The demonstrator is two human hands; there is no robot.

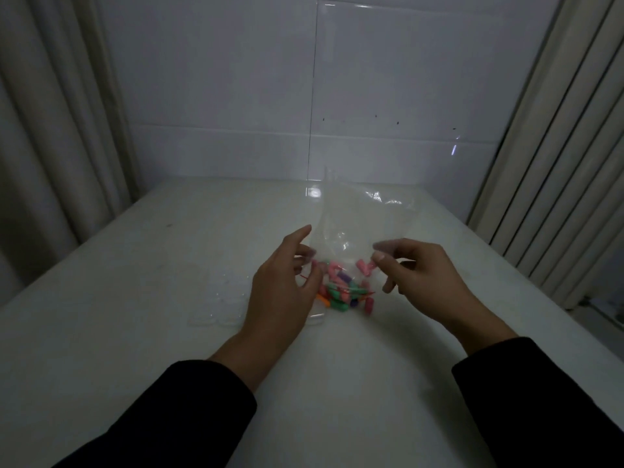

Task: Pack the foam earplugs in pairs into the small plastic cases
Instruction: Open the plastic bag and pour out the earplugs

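Earplugs (341,288) lie in a bright heap of pink, green, orange and purple foam inside a clear plastic bag (351,224), right at its near end, where it meets the bench (135,332). From the heap the bag rises and leans away from me, its far part slack and shiny. My right hand (418,282) pinches the bag's edge between thumb and forefinger just to the right of the heap, the other fingers loosely curled below. My left hand (287,285) sits on the heap's left side, thumb up against the plastic and fingers bent in toward the bag; whether they actually grip the film I cannot tell, as the hand hides the contact. A thin red line shows at the bag near that hand. Left of the heap, past my left hand, a cluster of small clear cases (219,305) rests on the bench, hard to make out against the pale surface. Both my sleeves (189,417) are dark. Behind the heap stands a white tiled wall (236,96), with pale curtains (50,130) at either side.
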